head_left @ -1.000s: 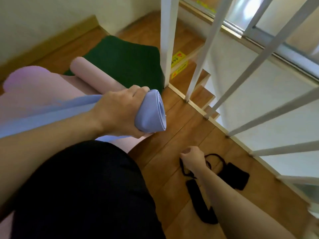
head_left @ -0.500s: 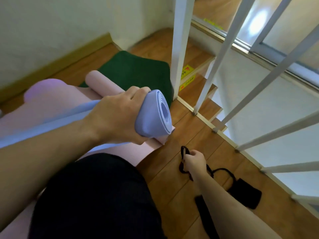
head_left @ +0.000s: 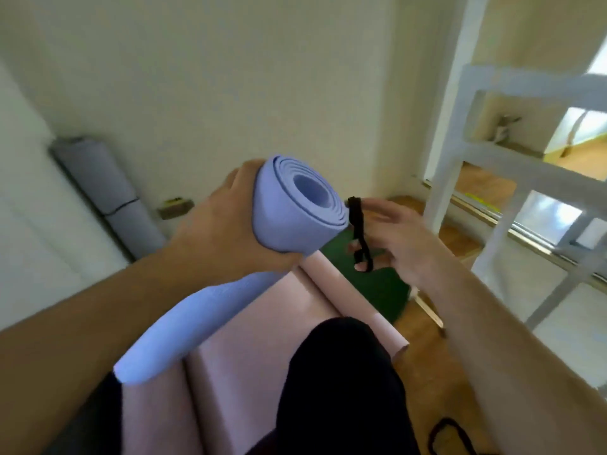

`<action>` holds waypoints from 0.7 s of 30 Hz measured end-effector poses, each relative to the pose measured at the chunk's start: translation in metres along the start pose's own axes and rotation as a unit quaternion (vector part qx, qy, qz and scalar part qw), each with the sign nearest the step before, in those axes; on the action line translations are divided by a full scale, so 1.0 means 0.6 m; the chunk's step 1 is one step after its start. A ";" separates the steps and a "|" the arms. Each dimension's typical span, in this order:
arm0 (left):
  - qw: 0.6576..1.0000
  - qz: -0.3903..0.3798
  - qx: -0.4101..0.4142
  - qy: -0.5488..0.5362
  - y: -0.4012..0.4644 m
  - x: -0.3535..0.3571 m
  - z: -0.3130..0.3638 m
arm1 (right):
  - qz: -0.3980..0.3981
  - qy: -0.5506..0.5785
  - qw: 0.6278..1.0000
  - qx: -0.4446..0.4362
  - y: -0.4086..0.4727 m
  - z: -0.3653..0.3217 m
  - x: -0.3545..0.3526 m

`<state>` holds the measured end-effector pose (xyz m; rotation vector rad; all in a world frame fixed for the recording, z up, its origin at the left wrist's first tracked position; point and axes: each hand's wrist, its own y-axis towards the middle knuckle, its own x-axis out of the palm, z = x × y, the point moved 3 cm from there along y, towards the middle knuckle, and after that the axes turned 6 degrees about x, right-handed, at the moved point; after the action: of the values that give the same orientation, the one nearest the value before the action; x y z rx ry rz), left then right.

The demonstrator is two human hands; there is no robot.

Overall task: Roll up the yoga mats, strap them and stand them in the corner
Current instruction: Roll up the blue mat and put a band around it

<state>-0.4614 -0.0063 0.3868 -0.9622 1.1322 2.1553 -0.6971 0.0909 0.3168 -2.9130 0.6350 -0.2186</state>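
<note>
My left hand (head_left: 223, 221) grips the rolled lilac yoga mat (head_left: 289, 218) near its end, which is lifted and faces the camera with its spiral showing. My right hand (head_left: 391, 238) holds a black strap (head_left: 359, 234) right beside that end; the strap hangs looped over the fingers. A pink mat (head_left: 262, 323) lies on the floor under the lilac one, partly rolled along its right side. A dark green mat (head_left: 377, 284) lies flat beyond it. A rolled grey mat (head_left: 108, 188) with a black strap round it leans against the wall at the left.
White stair railing (head_left: 486, 152) stands at the right, with the stairwell behind it. Another black strap (head_left: 450, 435) lies on the wooden floor at the bottom right. My black-clad knee (head_left: 338, 382) is in the lower middle.
My right hand picked the black strap off the floor and raised it to the end of the lilac roll. My left hand tilted the roll up. The view swung upward to the wall.
</note>
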 end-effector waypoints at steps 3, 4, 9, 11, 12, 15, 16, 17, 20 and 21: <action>0.992 0.100 -0.065 -0.042 -0.084 -0.129 0.005 | -0.101 -0.066 0.990 -0.074 -0.061 -0.124 0.137; 0.986 0.135 -0.084 -0.058 -0.118 -0.168 0.004 | -0.134 -0.076 0.984 -0.088 -0.082 -0.153 0.176; 0.949 0.248 -0.169 -0.092 -0.311 -0.264 0.005 | -0.303 -0.218 0.917 -0.138 -0.184 -0.218 0.356; 0.939 0.267 -0.192 -0.099 -0.380 -0.264 0.012 | -0.347 -0.302 0.873 -0.164 -0.223 -0.212 0.421; 0.935 0.272 -0.202 -0.107 -0.413 -0.256 0.013 | -0.358 -0.344 0.850 -0.175 -0.242 -0.203 0.450; 0.926 0.275 -0.230 -0.117 -0.493 -0.219 0.011 | -0.389 -0.485 0.754 -0.211 -0.288 -0.163 0.523; 0.922 0.280 -0.235 -0.126 -0.508 -0.208 0.010 | -0.394 -0.533 0.715 -0.223 -0.297 -0.146 0.539; 0.917 0.284 -0.242 -0.141 -0.516 -0.201 0.009 | -0.396 -0.571 0.683 -0.225 -0.305 -0.130 0.551; 0.905 0.286 -0.257 -0.185 -0.532 -0.184 0.008 | -0.404 -0.609 0.649 -0.210 -0.319 -0.098 0.575; 0.901 0.293 -0.254 -0.193 -0.538 -0.181 0.012 | -0.409 -0.612 0.644 -0.208 -0.322 -0.090 0.580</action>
<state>-0.1685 0.1543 0.3194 -0.3479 0.7221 3.0578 -0.3160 0.1113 0.4422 -2.5145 -0.9510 1.8246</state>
